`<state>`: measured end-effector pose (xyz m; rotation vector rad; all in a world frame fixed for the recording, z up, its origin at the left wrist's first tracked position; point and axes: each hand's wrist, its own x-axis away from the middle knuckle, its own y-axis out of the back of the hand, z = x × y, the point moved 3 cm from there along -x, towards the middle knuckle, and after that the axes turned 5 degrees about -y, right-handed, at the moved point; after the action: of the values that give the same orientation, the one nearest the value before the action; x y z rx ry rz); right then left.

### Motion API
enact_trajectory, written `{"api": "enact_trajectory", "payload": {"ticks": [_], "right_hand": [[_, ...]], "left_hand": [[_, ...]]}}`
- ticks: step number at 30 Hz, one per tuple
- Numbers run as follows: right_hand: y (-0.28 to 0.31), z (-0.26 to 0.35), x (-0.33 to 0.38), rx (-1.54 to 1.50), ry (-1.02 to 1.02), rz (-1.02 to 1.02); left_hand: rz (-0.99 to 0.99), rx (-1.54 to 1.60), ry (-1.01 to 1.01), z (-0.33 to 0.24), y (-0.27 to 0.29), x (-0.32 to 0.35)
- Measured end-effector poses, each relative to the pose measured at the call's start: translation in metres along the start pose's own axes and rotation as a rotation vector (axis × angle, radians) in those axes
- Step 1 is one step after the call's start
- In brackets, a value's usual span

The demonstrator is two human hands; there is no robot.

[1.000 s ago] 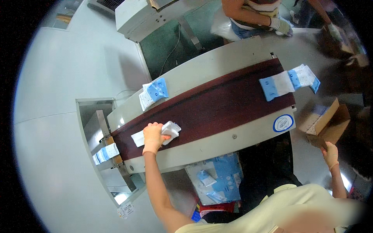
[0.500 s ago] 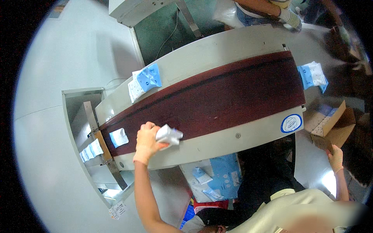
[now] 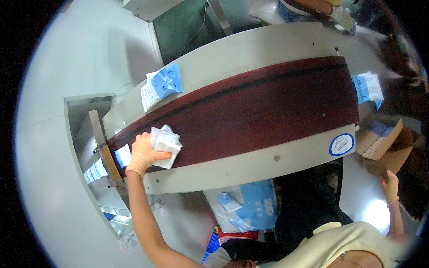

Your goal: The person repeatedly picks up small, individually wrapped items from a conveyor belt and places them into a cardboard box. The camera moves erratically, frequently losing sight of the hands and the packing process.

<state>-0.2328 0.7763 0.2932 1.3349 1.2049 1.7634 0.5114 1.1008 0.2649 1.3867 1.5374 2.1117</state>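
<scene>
Over the left part of the dark red conveyor belt (image 3: 250, 107), my left hand (image 3: 144, 154) is closed around a small stack of white packets (image 3: 166, 146). Just left of its fingers a blue-and-white packet (image 3: 123, 156) lies on the belt, partly covered by the hand. Beyond the belt's left end, a row of similar packets (image 3: 95, 171) stands in the machine opening. At the far right, my right hand (image 3: 390, 187) grips the near flap of an open cardboard box (image 3: 388, 145). White-and-blue contents show inside the box.
Blue-and-white packets (image 3: 163, 85) rest on the belt's far rim, and more packets (image 3: 368, 88) lie past its right end. Below the near rim is a blue-and-white sheet (image 3: 257, 205) with packets on it. Another person's gloved hand (image 3: 343, 20) is at the top right.
My left hand has moved left along the belt with the white packets, closer to the single packet there. The right hand still holds the box flap. The view has shifted slightly.
</scene>
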Motion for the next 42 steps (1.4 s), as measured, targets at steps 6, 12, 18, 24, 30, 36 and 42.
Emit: {"api": "enact_trajectory", "payload": {"ticks": [6, 12, 18, 24, 30, 36, 42], "right_hand": [[0.005, 0.008, 0.004, 0.130, 0.062, -0.022], [0.002, 0.022, 0.013, -0.006, -0.116, 0.119], [-0.001, 0.008, 0.012, 0.064, 0.167, -0.057], [-0.002, 0.005, 0.000, -0.116, -0.009, 0.039], [-0.008, -0.004, 0.014, -0.162, -0.082, 0.052], [-0.013, -0.009, 0.010, -0.030, 0.051, -0.015], [-0.004, 0.025, 0.033, 0.095, 0.029, -0.131]], "left_hand": [[-0.470, 0.172, -0.145, -0.057, -0.032, 0.076], [-0.627, 1.117, 0.228, 0.029, -0.225, 0.249], [-0.266, 1.562, 0.589, -0.076, -0.360, 0.263], [-0.258, 1.114, 0.671, -0.145, -0.408, 0.195], [-0.604, 1.446, 0.885, -0.162, -0.444, 0.245], [-0.007, 0.452, 1.124, -0.149, -0.420, 0.257], [-0.899, 0.153, 0.769, -0.078, -0.294, 0.218]]}}
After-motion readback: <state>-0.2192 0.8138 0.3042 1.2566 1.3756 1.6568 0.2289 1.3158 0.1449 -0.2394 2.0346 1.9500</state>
